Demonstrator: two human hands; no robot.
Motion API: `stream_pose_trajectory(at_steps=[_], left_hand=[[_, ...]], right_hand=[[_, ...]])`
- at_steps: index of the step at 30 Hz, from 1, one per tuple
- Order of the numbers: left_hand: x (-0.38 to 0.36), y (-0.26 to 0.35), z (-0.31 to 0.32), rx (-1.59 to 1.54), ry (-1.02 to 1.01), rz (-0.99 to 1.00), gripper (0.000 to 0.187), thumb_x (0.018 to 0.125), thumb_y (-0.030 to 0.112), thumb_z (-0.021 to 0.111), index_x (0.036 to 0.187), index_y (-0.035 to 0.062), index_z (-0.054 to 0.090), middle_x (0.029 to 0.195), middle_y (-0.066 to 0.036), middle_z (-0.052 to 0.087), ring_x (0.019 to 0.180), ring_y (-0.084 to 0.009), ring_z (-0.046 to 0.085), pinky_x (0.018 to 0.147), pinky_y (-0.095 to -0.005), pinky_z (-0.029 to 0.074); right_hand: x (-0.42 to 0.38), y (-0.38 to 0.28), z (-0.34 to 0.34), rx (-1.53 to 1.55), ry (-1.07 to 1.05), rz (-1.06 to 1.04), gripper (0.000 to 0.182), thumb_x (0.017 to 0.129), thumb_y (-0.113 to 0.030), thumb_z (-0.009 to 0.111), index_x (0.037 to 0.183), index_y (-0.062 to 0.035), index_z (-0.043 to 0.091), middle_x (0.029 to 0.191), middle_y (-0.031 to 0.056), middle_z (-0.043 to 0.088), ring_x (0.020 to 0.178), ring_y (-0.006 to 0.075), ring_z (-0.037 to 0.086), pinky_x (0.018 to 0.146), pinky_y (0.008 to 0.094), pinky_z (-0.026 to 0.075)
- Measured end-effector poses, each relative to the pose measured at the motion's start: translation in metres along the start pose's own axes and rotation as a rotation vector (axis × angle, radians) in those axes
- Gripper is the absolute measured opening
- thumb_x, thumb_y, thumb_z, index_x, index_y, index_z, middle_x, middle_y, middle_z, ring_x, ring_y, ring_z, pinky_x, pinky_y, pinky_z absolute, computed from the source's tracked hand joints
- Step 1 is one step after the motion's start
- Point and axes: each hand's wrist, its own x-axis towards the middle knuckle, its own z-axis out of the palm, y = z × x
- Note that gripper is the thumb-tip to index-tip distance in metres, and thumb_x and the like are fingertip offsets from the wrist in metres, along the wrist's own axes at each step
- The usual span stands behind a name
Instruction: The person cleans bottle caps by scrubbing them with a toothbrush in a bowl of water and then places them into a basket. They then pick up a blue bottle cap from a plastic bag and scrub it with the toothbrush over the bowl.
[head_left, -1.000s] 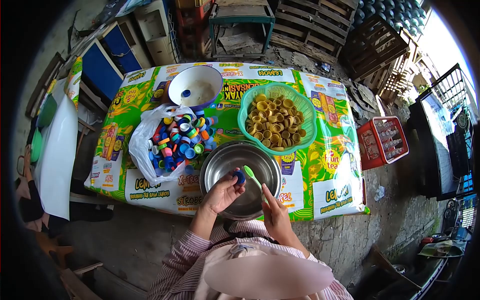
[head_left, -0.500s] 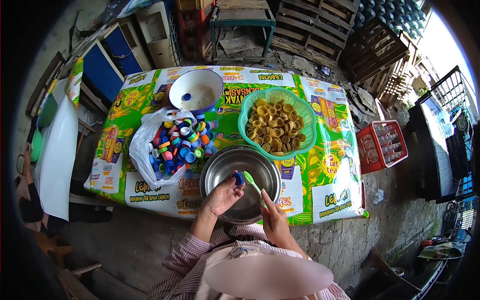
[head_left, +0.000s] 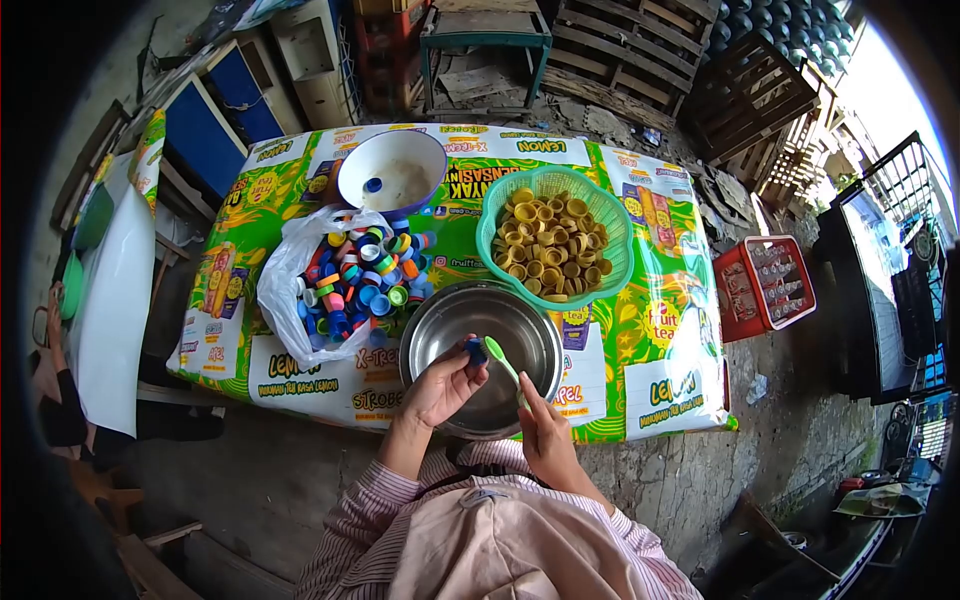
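My left hand (head_left: 446, 390) holds a blue bottle cap (head_left: 476, 350) by its fingertips over the steel bowl (head_left: 425, 330). Close to the cap, on its right, is the head of a small green spoon (head_left: 497, 352), whose handle my right hand (head_left: 546, 428) grips. Left of the bowl, a white plastic bag (head_left: 285, 285) lies open with many coloured caps (head_left: 368, 275). A green basket (head_left: 622, 235) holds yellowish ring-like pieces (head_left: 552, 240). One blue cap (head_left: 375, 185) sits inside the white bowl (head_left: 410, 165).
The table (head_left: 675, 300) has a green and white printed cover. A red crate (head_left: 740, 300) with glasses stands on the floor at the right. Wooden pallets (head_left: 625, 60) lean behind the table. Another person's arm (head_left: 58, 350) shows at the far left.
The view has shifted slightly. My left hand has tilted the blue cap a little, and the green spoon stays close beside it.
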Motion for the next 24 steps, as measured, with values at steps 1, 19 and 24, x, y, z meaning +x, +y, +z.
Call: stream_pose_trajectory(at_steps=[1, 19, 24], left_hand=[[0.0, -0.001, 0.001, -0.018, 0.03, 0.003, 0.017, 0.089, 0.005, 0.052, 0.105, 0.0063, 0.057, 0.103, -0.006, 0.06, 0.095, -0.0171, 0.059, 0.086, -0.0308, 0.049], [0.003, -0.006, -0.009, -0.159, 0.096, 0.012, 0.02, 0.092, 0.009, 0.049, 0.108, -0.0035, 0.052, 0.109, -0.015, 0.058, 0.102, -0.0235, 0.058, 0.092, -0.0352, 0.049], [0.004, -0.009, -0.016, -0.127, 0.195, 0.047, 0.022, 0.093, 0.011, 0.047, 0.11, -0.0029, 0.052, 0.112, -0.015, 0.057, 0.107, -0.0245, 0.055, 0.098, -0.0375, 0.046]], right_hand=[[0.001, 0.006, 0.002, -0.002, 0.021, 0.068, 0.056, 0.084, 0.005, 0.049, 0.137, -0.0099, 0.036, 0.085, 0.0225, 0.059, 0.07, 0.0351, 0.061, 0.062, 0.0351, 0.047], [0.001, 0.01, 0.006, -0.045, 0.039, -0.057, 0.055, 0.085, 0.003, 0.049, 0.137, -0.0089, 0.035, 0.083, 0.0207, 0.057, 0.069, 0.0366, 0.058, 0.062, 0.0389, 0.046], [0.012, 0.014, 0.002, -0.146, 0.064, -0.018, 0.055, 0.087, -0.003, 0.049, 0.138, -0.0144, 0.034, 0.077, 0.0153, 0.053, 0.059, 0.0345, 0.056, 0.053, 0.0418, 0.044]])
